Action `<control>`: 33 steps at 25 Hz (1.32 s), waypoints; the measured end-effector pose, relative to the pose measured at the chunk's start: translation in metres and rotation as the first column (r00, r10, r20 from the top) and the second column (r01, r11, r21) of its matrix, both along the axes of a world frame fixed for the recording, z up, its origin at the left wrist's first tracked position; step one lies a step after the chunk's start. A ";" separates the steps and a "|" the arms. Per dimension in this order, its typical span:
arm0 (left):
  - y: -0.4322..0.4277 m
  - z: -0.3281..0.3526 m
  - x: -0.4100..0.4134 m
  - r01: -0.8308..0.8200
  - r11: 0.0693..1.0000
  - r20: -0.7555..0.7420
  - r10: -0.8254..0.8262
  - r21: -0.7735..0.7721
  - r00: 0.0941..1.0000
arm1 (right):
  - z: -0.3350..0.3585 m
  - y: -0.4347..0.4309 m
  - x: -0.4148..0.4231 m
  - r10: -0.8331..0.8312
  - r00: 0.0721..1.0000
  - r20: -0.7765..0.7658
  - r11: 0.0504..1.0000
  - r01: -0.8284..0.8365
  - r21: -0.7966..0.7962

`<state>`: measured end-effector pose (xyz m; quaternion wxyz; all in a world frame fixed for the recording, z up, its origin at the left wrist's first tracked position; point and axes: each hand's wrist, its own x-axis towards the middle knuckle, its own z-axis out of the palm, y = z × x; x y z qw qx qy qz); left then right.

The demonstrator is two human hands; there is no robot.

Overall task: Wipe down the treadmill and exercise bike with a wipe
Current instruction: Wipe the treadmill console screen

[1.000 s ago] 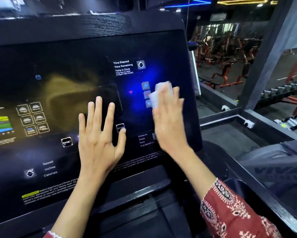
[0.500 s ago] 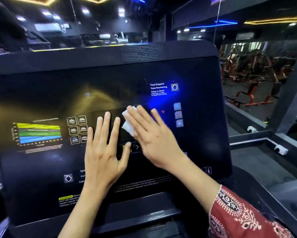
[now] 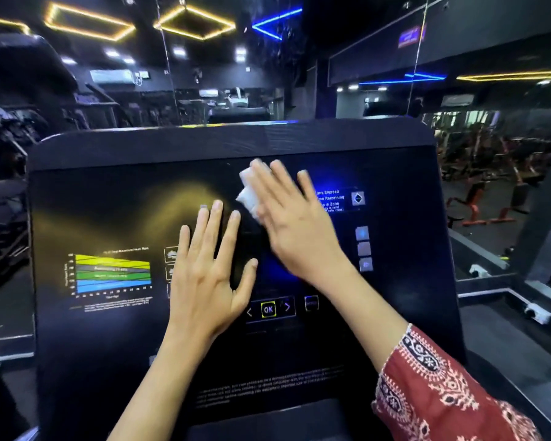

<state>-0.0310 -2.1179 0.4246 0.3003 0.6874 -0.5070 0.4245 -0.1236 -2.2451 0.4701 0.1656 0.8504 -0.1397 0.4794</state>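
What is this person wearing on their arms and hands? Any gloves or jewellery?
No gloves, rings or watch show on the left hand or right hand. The right arm wears a loose red sleeve printed with white and black floral motifs. The left forearm is uncovered as far as the picture shows.

I see the treadmill console [image 3: 108, 202] as smooth, glossy dark plastic mirroring the lights, its top band [image 3: 204, 144] matt with a wood-like grain, the white wipe [image 3: 248, 192] soft and crumpled like paper, the sleeve [image 3: 433, 383] printed cloth.
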 end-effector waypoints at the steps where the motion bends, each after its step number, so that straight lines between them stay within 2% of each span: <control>1: -0.005 0.006 0.001 -0.004 1.000 0.010 0.004 -0.001 1.000 | 0.010 -0.015 -0.007 -0.105 0.992 0.072 0.994 0.102 0.044; 3: -0.013 0.018 0.002 -0.014 1.000 0.027 0.014 0.007 1.000 | 0.020 -0.043 -0.025 -0.316 0.929 0.194 0.937 0.274 0.215; 4: -0.017 0.023 0.003 -0.014 1.000 0.031 0.014 0.013 0.999 | 0.019 -0.047 -0.029 -0.369 0.904 0.215 0.909 0.302 0.287; 5: -0.020 0.029 0.004 -0.013 1.000 0.034 0.012 0.015 0.999 | 0.019 -0.043 -0.024 -0.346 0.913 0.217 0.910 0.270 0.314; 6: -0.024 0.033 0.005 -0.010 1.000 0.037 0.009 0.015 0.999 | 0.021 -0.034 -0.014 -0.256 0.947 0.196 0.938 0.194 0.288; 8: -0.029 0.041 0.008 -0.005 1.000 0.042 0.004 0.009 0.999 | 0.028 -0.011 0.010 -0.010 0.999 0.054 0.991 0.003 0.135; 10: -0.034 0.049 0.009 0.001 1.000 0.034 -0.001 -0.006 0.999 | 0.042 -0.011 0.020 0.062 0.996 -0.060 0.998 -0.062 0.002; 12: -0.039 0.055 0.008 0.003 1.000 0.037 -0.003 -0.017 0.999 | 0.053 -0.034 0.005 -0.045 0.999 -0.003 0.999 0.045 0.018; 15: -0.048 0.063 0.002 0.026 1.000 0.066 -0.026 0.001 0.997 | 0.058 -0.086 -0.043 -0.368 0.908 0.198 0.907 0.304 0.292; 17: -0.057 0.067 -0.004 0.045 0.999 0.081 -0.046 0.020 0.996 | 0.059 -0.096 -0.057 -0.453 0.860 0.236 0.834 0.315 0.453; 19: -0.069 0.070 -0.012 0.057 0.998 0.086 -0.059 0.027 0.994 | 0.059 -0.080 -0.045 -0.263 0.935 0.239 0.918 0.167 0.359; 21: -0.080 0.071 -0.020 0.068 0.997 0.090 -0.070 0.020 0.994 | 0.051 -0.061 -0.033 -0.027 0.998 0.048 0.986 0.018 0.167; 22: -0.086 0.071 -0.026 0.077 0.997 0.089 -0.079 0.018 0.993 | 0.047 -0.063 -0.036 -0.009 1.000 -0.014 0.994 0.010 0.106; 24: -0.094 0.070 -0.035 0.096 0.995 0.094 -0.097 0.018 0.991 | 0.051 -0.087 -0.057 -0.135 0.990 0.049 0.978 0.126 0.166; 26: -0.102 0.068 -0.045 0.111 0.993 0.114 -0.113 0.031 0.987 | 0.051 -0.116 -0.085 -0.348 0.922 0.173 0.906 0.283 0.315; 28: -0.106 0.065 -0.051 0.109 0.993 0.124 -0.113 0.033 0.986 | 0.031 -0.120 -0.104 -0.472 0.851 0.233 0.843 0.358 0.401; 30: -0.108 0.062 -0.052 0.106 0.994 0.123 -0.108 0.020 0.987 | -0.008 -0.098 -0.109 -0.519 0.820 0.242 0.813 0.386 0.435; 33: -0.107 0.062 -0.050 0.108 0.994 0.131 -0.108 0.013 0.985 | -0.046 -0.067 -0.114 -0.507 0.840 0.194 0.805 0.381 0.455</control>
